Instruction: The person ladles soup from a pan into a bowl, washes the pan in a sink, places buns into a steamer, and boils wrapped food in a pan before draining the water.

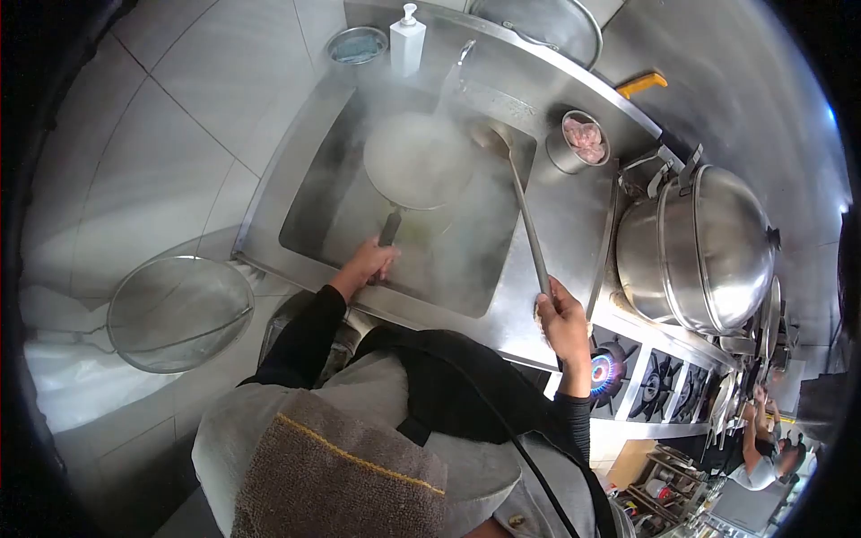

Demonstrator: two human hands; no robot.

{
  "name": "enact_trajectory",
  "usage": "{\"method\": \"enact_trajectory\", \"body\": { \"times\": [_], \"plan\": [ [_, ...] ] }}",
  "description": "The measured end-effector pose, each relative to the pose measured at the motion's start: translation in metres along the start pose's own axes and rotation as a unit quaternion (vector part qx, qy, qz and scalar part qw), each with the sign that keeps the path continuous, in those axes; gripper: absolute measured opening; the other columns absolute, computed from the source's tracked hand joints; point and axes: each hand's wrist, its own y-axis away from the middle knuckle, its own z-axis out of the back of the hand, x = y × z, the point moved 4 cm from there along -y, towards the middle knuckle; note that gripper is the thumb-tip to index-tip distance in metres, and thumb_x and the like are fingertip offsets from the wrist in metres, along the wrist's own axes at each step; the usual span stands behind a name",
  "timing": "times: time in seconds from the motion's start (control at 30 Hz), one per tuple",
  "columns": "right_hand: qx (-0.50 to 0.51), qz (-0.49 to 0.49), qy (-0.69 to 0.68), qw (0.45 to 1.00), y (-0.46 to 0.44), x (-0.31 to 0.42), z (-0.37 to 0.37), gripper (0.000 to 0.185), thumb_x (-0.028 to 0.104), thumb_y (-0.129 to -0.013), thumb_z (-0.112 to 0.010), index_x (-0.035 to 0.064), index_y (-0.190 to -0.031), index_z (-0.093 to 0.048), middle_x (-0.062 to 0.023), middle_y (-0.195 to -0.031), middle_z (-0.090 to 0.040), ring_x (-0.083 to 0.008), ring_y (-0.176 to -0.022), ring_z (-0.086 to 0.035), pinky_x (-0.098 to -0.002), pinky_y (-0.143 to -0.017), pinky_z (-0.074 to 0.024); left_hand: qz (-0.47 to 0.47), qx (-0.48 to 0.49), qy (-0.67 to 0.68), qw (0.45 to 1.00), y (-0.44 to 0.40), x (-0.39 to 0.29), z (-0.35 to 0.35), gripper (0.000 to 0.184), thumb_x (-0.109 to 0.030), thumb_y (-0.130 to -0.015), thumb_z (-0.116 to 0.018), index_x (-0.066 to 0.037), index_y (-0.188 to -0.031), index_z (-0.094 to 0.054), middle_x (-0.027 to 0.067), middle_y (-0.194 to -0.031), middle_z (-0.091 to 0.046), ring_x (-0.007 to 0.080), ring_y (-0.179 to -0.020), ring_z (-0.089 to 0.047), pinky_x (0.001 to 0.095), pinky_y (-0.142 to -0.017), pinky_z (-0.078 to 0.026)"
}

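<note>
My left hand [368, 264] is closed round the black handle of a pan [417, 161] over the sink [305, 202]. Steam blurs the pan and its contents. In my right hand [565, 325] is the long handle of a ladle [523, 202], whose bowl lies over the sink's right side, beside the pan. Behind the pan, a faucet [465, 54] points down toward it. A metal container of pinkish pieces [585, 139] stands on the counter right of the ladle.
A large lidded steel pot [700, 251] stands at the right, above burners, one with a lit flame [603, 369]. A strainer [179, 314] is at the left. A white pump bottle [407, 43] and a small bowl [357, 47] sit behind the sink. Another person [760, 462] is far right.
</note>
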Motion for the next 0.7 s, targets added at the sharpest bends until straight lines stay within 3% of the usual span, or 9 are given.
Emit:
{"method": "enact_trajectory", "body": {
  "times": [0.07, 0.17, 0.27, 0.37, 0.5, 0.6, 0.7],
  "plan": [
    [0.004, 0.038, 0.029, 0.999, -0.005, -0.009, -0.003, 0.048, 0.009, -0.098, -0.06, -0.0015, -0.143, -0.049, 0.0036, -0.072, -0.054, -0.0038, -0.056, -0.046, -0.0217, -0.05, -0.0372, -0.001, -0.042, 0.006, 0.999, -0.005, 0.006, 0.019, 0.051, -0.014, -0.087, -0.069, 0.004, -0.124, -0.04, 0.0009, -0.062, -0.05, 0.0114, -0.047, -0.048, 0.0301, -0.044, -0.045],
    [0.029, 0.005, 0.01, 1.0, 0.004, 0.001, 0.0, 0.048, 0.01, -0.098, -0.059, -0.0013, -0.144, -0.048, 0.0031, -0.073, -0.055, -0.004, -0.056, -0.046, -0.0219, -0.05, -0.0375, 0.024, -0.028, -0.015, 0.999, 0.0, -0.004, 0.042, 0.08, -0.013, -0.087, -0.068, 0.012, -0.145, -0.018, 0.0007, -0.063, -0.049, 0.0118, -0.048, -0.049, 0.03, -0.044, -0.045],
    [0.076, -0.086, -0.115, 0.987, -0.001, 0.025, -0.009, 0.05, 0.013, -0.098, -0.06, -0.0003, -0.145, -0.048, 0.0023, -0.074, -0.055, -0.0042, -0.057, -0.046, -0.0221, -0.05, -0.038, 0.034, 0.021, 0.003, 0.999, 0.004, -0.015, 0.038, 0.095, -0.013, -0.087, -0.067, 0.014, -0.15, -0.002, 0.0005, -0.063, -0.048, 0.0113, -0.048, -0.048, 0.0291, -0.045, -0.045],
    [0.091, -0.032, -0.091, 0.991, -0.031, 0.046, -0.024, 0.05, 0.016, -0.098, -0.059, 0.001, -0.145, -0.048, 0.0026, -0.074, -0.054, -0.0039, -0.056, -0.046, -0.0218, -0.049, -0.0375, 0.025, -0.004, -0.011, 1.0, 0.002, -0.008, 0.02, 0.08, -0.013, -0.088, -0.068, 0.013, -0.145, -0.017, -0.0005, -0.063, -0.047, 0.0107, -0.046, -0.046, 0.0285, -0.043, -0.044],
    [-0.006, 0.17, 0.169, 0.971, -0.081, 0.022, -0.026, 0.052, 0.016, -0.094, -0.063, 0.0015, -0.142, -0.051, -0.0126, -0.081, -0.067, -0.0211, -0.067, -0.064, -0.0353, -0.065, -0.0512, 0.046, 0.042, 0.059, 0.996, 0.018, -0.012, -0.012, 0.037, -0.015, -0.09, -0.067, 0.002, -0.114, -0.044, -0.0016, -0.062, -0.047, 0.0096, -0.043, -0.043, 0.0284, -0.041, -0.041],
    [-0.021, 0.11, 0.22, 0.969, -0.082, 0.04, -0.02, 0.045, 0.013, -0.091, -0.063, 0.0001, -0.133, -0.058, -0.028, -0.105, -0.068, -0.0451, -0.099, -0.067, -0.048, -0.087, -0.0532, 0.057, 0.082, 0.047, 0.994, 0.03, -0.017, -0.031, 0.02, -0.015, -0.091, -0.067, -0.007, -0.09, -0.049, -0.0031, -0.06, -0.046, 0.009, -0.043, -0.043, 0.0283, -0.039, -0.038],
    [-0.041, 0.17, 0.277, 0.945, -0.112, 0.031, -0.034, 0.043, 0.013, -0.089, -0.063, 0.0018, -0.13, -0.06, -0.0284, -0.098, -0.069, -0.0438, -0.095, -0.067, -0.0492, -0.086, -0.0538, 0.044, 0.069, 0.056, 0.995, 0.023, -0.007, -0.04, 0.02, -0.016, -0.092, -0.066, -0.009, -0.082, -0.05, -0.0043, -0.058, -0.044, 0.0089, -0.042, -0.043, 0.0277, -0.038, -0.035]
  ]
}}
